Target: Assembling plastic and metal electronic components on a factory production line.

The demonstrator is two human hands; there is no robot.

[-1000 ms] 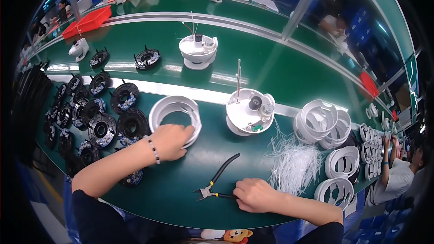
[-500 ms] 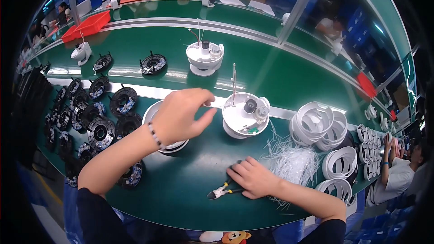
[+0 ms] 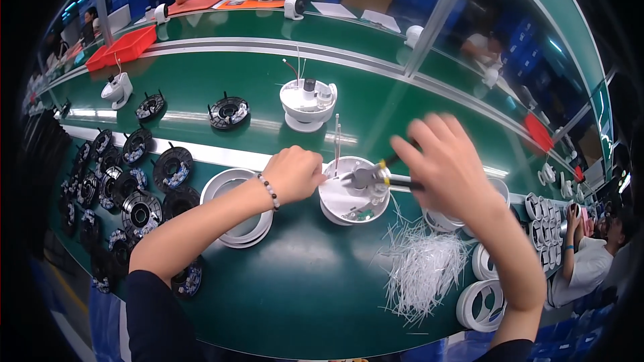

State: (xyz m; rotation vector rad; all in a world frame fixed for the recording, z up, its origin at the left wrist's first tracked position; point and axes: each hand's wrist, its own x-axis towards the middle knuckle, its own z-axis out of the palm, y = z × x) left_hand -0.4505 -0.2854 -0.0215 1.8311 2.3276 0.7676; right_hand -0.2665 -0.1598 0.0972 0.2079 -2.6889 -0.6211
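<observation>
A white bowl-shaped housing (image 3: 345, 208) stands on the green bench before me, two thin wires rising from its far left side and a small green board inside. My right hand (image 3: 443, 161), a little blurred, grips side cutters (image 3: 365, 177) with dark handles and yellow accents. Their jaws point left over the housing, covering part of its inside. At the housing's left rim, the fingers of my left hand (image 3: 295, 174) are pinched together; what lies between them is hidden. Beneath my left wrist sits a stack of white rings (image 3: 248, 236).
Many black round bases with circuit boards (image 3: 142, 213) crowd the left. A pile of clear-white plastic strips (image 3: 426, 265) lies at right, beside white rings (image 3: 481, 305). Another white housing (image 3: 305, 117) stands on the far strip, near a black base (image 3: 229, 112). Other people work beyond.
My right hand has lifted the side cutters from the bench to over the housing. My left hand has moved right to the housing's rim and its fingers have closed.
</observation>
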